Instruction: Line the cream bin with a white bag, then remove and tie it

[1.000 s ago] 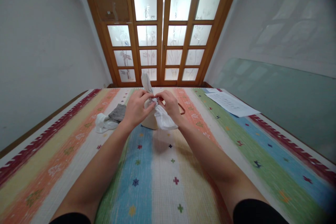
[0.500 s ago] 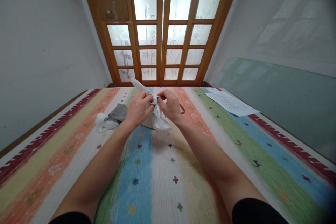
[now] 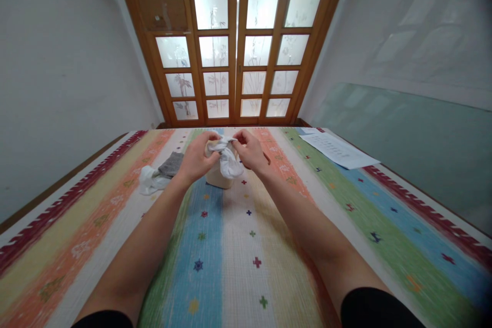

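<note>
Between my two hands is a limp white cloth (image 3: 229, 164), bunched and twisted at the top, possibly a sock. My left hand (image 3: 200, 156) pinches its left side with thumb and fingers. On the other side my right hand (image 3: 249, 151) grips the twisted part, its fingers partly hidden. Just behind and below the cloth, a cream-coloured container (image 3: 219, 178) stands on the table, mostly covered by cloth and hands. A brown loop (image 3: 266, 159) sticks out beside my right wrist; what it belongs to is hidden.
Left of my left hand lie a crumpled grey cloth (image 3: 171, 165) and a white one (image 3: 151, 180). Printed paper sheets (image 3: 338, 149) rest at the right edge of the striped tablecloth (image 3: 238, 246). Wooden doors with glass panes (image 3: 238, 51) stand beyond the table.
The white cloth's long upper-left end no longer sticks up; the cloth is now more bunched together. My left hand has shifted slightly left, and more of the cream container shows.
</note>
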The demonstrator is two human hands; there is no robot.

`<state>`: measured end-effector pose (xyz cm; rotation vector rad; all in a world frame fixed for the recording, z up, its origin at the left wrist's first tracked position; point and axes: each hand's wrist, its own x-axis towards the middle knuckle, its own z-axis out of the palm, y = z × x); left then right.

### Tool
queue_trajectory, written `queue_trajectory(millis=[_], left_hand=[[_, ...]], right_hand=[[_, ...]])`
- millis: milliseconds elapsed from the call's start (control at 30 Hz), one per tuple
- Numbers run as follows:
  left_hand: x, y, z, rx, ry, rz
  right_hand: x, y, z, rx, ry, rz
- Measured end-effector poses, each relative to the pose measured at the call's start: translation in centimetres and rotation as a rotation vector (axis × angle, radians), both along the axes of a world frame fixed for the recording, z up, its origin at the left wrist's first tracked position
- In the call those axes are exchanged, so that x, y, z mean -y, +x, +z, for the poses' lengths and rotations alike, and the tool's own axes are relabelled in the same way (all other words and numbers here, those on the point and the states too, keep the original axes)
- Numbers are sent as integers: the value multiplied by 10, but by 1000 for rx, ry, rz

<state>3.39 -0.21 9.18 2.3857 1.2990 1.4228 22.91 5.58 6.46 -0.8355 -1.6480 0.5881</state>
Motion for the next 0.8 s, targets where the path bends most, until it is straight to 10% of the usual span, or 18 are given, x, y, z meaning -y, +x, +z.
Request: queue_trajectory(millis=[500, 800], left_hand=[[-6, 4, -10, -116, 26, 4], [-26, -2, -19, 53, -92, -99]], right_hand=[[9, -3, 0, 314, 258, -106], [-9, -9, -12, -104, -159, -29]])
